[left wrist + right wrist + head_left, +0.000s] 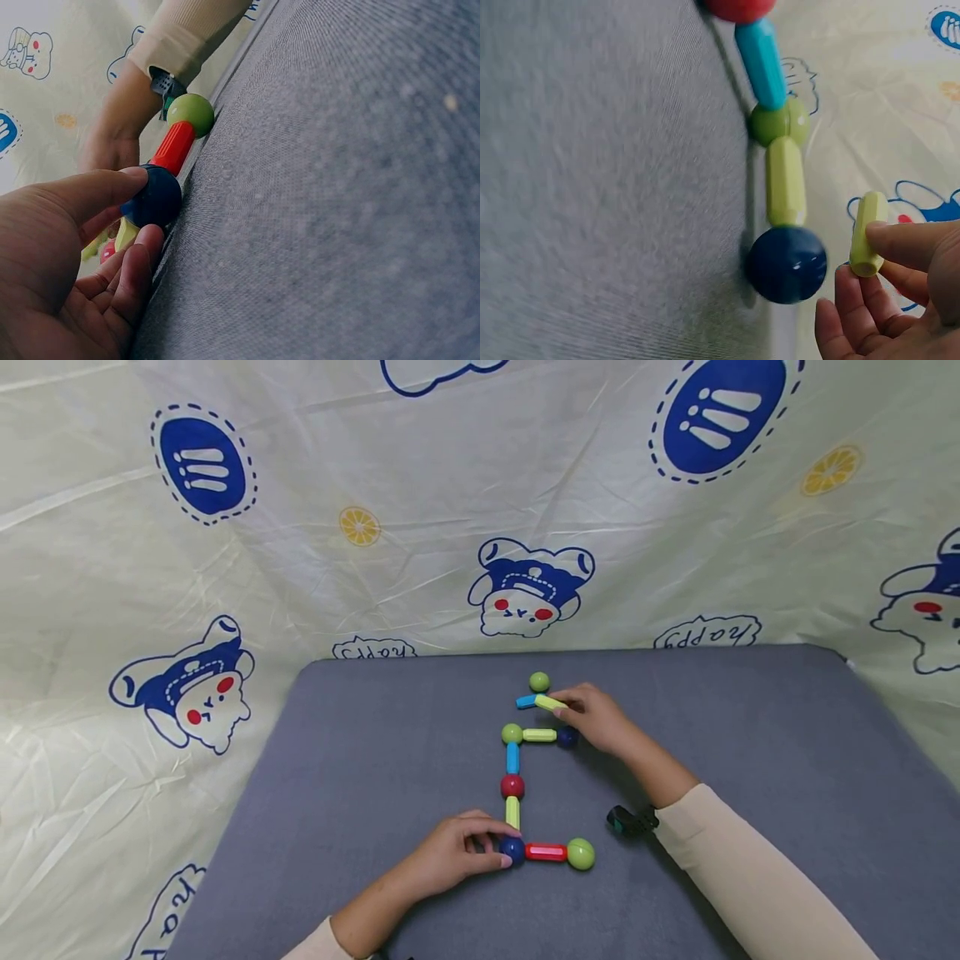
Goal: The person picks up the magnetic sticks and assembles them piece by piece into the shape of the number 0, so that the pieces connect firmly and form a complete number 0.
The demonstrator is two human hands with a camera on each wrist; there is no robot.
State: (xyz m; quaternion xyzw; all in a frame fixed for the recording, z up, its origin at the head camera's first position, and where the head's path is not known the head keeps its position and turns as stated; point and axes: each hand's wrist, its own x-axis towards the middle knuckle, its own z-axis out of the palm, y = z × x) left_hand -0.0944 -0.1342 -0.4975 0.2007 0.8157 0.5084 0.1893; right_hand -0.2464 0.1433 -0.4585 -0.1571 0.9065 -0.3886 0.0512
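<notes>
My left hand [459, 853] pinches a dark blue ball [159, 196] between thumb and fingers, at the near corner of a chain of balls and rods. From that ball a red rod [546, 852] runs right to a green ball [581, 854]. A yellow-green rod [513, 812] leads away to a red ball [512, 787], then a blue rod [513, 758] and another green ball [512, 734]. There a second yellow-green rod [785, 180] joins a farther dark blue ball [787, 265]. Beyond it, my right hand [597, 720] pinches a loose yellow-green rod [868, 234].
A loose blue rod [527, 702] lies by the held rod's left end; whether they touch I cannot tell. Behind it sits a single green ball [539, 682] near the far edge of the grey table [375, 760]. A printed cloth [420, 585] hangs behind.
</notes>
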